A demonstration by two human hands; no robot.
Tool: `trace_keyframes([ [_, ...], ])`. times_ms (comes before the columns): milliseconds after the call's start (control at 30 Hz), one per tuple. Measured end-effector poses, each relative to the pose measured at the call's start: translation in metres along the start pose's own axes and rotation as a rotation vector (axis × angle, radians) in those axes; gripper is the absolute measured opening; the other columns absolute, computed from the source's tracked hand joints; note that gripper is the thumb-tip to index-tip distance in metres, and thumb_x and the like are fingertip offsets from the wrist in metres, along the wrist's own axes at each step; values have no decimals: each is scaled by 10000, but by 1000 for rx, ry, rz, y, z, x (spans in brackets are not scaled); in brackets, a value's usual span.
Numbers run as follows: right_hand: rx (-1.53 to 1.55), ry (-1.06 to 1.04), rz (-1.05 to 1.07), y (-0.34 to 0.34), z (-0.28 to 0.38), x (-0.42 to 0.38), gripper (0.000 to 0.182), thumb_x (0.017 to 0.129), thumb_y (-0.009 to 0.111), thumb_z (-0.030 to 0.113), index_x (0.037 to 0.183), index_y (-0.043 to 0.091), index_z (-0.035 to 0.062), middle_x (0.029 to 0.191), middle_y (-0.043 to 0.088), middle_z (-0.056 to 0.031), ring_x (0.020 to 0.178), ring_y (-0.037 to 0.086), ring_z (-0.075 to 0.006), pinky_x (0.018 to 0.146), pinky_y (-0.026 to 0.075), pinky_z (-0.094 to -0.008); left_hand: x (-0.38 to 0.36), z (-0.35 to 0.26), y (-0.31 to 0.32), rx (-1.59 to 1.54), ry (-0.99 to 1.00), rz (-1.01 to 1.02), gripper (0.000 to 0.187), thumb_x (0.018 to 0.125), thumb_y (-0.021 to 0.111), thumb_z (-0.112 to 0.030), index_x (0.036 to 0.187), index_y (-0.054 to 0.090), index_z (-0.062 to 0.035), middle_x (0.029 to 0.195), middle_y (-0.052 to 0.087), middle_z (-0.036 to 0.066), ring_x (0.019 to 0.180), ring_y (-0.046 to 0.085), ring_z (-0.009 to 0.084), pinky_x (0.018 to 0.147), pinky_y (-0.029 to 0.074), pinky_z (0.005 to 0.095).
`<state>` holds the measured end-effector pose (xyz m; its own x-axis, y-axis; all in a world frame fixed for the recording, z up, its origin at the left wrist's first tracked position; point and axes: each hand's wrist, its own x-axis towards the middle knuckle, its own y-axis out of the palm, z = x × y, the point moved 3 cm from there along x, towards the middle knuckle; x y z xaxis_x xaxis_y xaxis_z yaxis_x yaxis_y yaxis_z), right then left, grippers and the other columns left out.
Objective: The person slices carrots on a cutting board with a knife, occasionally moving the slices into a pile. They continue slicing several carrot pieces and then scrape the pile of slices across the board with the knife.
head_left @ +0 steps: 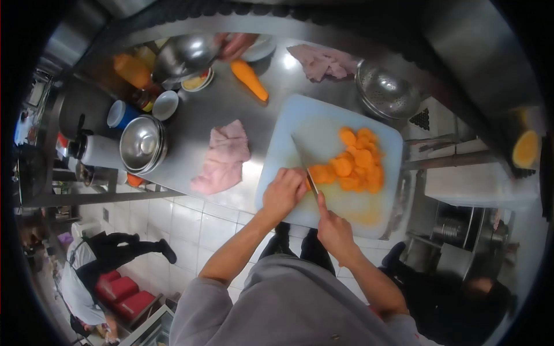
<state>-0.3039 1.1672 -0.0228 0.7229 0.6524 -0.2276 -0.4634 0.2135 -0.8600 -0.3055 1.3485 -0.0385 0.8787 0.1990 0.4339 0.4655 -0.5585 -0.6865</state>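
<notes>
On the pale cutting board (280, 138), my right hand (336, 232) grips a knife (312, 181), its blade pointing away from me. My left hand (284, 193) is closed, fingers curled down against the board just left of the blade. It holds a carrot, mostly hidden under the fingers. Right of the blade lies a heap of round carrot slices (362, 158), some touching the knife side. A whole peeled carrot (249, 79) rests on the steel counter beyond the board.
A pink cloth (222, 158) lies left of the board, another cloth (323, 61) behind it. Stacked metal bowls (140, 144) stand at left, a colander (388, 92) at back right. Another person's hand (235, 45) is beside a large bowl (187, 56). People are at lower left and right.
</notes>
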Motion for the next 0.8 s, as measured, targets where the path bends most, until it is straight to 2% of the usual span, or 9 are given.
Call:
trace_keyframes([
  [100, -35, 14, 57, -29, 18, -11, 799, 823, 592, 1, 1543, 246, 24, 772, 648, -189, 633, 638, -394, 604, 519, -500, 2, 1, -2, -18, 9, -54, 249, 793, 711, -45, 1018, 616, -91, 1007, 644, 47, 887, 622, 266, 695, 543, 375],
  [167, -97, 47, 94, -40, 30, -29, 797, 832, 591, 18, 1548, 239, 34, 773, 646, -183, 633, 640, -391, 599, 520, -500, 2, 0, -3, 10, 37, -70, 171, 786, 706, -70, 925, 609, -96, 982, 630, 16, 884, 612, 233, 662, 547, 357],
  [267, -116, 44, 73, -52, 39, -51, 836, 793, 606, 22, 1548, 248, 25, 730, 627, -177, 543, 642, -387, 523, 534, -504, 2, -1, -3, -35, -14, -23, 206, 802, 707, -47, 981, 611, -83, 982, 638, 38, 880, 620, 267, 675, 535, 383],
  [433, -97, 55, 89, -53, 40, -66, 825, 790, 592, 23, 1545, 258, 19, 721, 623, -172, 516, 638, -372, 506, 532, -503, 3, -1, -3, -26, -7, -31, 203, 801, 704, -39, 977, 610, -81, 979, 641, 36, 881, 621, 266, 673, 534, 381],
  [600, -81, 66, 137, -46, 35, -61, 829, 785, 594, 13, 1541, 254, 1, 722, 621, -175, 537, 643, -369, 521, 534, -492, 3, 0, -3, -23, -15, -31, 219, 796, 705, -37, 988, 611, -83, 988, 645, 37, 886, 623, 267, 684, 537, 376],
  [800, -58, -7, 83, -23, 25, -24, 843, 781, 587, -1, 1545, 231, -12, 757, 624, -198, 572, 649, -385, 543, 535, -489, 2, 1, -3, -38, -37, -14, 240, 786, 711, -37, 999, 614, -88, 996, 648, 32, 882, 628, 261, 676, 539, 370],
])
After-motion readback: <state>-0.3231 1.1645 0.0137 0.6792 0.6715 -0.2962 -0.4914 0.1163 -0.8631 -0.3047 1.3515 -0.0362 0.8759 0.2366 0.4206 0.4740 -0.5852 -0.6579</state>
